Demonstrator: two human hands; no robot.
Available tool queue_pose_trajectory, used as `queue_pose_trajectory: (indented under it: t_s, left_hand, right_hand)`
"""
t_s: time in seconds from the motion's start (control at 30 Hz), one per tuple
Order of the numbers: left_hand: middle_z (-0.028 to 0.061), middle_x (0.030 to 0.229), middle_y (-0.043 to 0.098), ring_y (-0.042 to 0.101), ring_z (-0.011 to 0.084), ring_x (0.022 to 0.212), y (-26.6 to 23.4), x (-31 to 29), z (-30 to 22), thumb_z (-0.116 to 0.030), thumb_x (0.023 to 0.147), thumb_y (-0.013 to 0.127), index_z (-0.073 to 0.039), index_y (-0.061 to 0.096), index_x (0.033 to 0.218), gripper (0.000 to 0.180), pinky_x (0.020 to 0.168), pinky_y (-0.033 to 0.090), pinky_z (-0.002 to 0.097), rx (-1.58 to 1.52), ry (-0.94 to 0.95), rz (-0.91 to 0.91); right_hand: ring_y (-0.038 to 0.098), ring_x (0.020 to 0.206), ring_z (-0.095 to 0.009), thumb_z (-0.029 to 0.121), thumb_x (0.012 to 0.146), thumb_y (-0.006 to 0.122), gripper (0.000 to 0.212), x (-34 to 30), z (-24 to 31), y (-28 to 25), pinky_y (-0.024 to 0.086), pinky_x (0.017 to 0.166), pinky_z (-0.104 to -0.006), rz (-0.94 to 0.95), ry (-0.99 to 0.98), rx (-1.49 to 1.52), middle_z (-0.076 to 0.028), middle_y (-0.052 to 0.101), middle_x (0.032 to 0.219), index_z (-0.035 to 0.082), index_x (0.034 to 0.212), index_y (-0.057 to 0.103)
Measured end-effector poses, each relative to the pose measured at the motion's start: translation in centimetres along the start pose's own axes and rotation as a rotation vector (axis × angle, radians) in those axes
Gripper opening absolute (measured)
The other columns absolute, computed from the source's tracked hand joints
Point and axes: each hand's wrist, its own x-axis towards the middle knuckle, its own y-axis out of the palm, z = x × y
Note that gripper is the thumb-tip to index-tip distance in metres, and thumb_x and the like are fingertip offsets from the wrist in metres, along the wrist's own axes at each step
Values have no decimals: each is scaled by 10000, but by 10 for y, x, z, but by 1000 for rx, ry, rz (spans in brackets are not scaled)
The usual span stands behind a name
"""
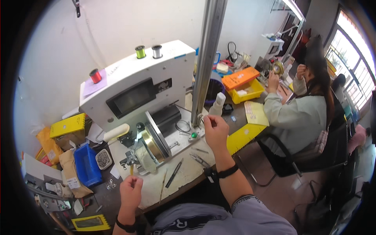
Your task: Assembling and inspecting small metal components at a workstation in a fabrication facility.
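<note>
My left hand [131, 192] is closed in a pinch at the front edge of the bench, just below a thin yellowish piece [132, 170] under the machine's clamp [129, 159]. Whether the fingers grip that piece is hard to tell. Behind it stands a brass-coloured wheel [152, 145] on a white machine [178, 76] with a dark screen [131, 98]. My right hand [216, 131] is raised beside the foot of a metal post [208, 51], fingers pinched; anything between them is too small to make out. A white bottle [217, 105] stands just behind it.
Tweezers [200, 160], a black pen-like tool [174, 173] and a thin stick [163, 184] lie between my arms. Left stand a blue bin [87, 166] and a dish of small metal parts [103, 159]. A co-worker [299, 113] sits at right, near a yellow tray [250, 93].
</note>
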Motion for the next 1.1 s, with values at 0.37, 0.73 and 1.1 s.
queue_pose_trajectory:
  t_s: [0.37, 0.73, 1.1]
  left_hand:
    - [-75, 657, 520, 414, 18, 605, 7, -2, 1, -127, 928, 743, 2, 654, 843, 178, 540, 331, 226, 109, -49, -3]
    - [-113, 610, 419, 320, -4, 568, 0, -2, 0, -93, 900, 766, -31, 596, 753, 233, 508, 244, 223, 90, -54, -56]
    - [-74, 628, 481, 357, -6, 564, -25, -27, -46, -9, 865, 750, -47, 559, 708, 250, 505, 250, 218, -65, 167, -213]
  right_hand:
    - [666, 690, -89, 72, 929, 724, 165, -5, -31, 16, 519, 635, -245, 73, 62, 86, -70, 735, 804, -50, 1037, 746]
    - [674, 694, -160, 56, 899, 742, 144, -27, -16, 23, 523, 637, -286, 116, -106, 30, -119, 721, 851, -31, 1013, 753]
    - [645, 771, -252, 97, 801, 752, 90, -76, 104, 3, 493, 718, -407, 254, -727, 15, -48, 658, 835, 86, 846, 675]
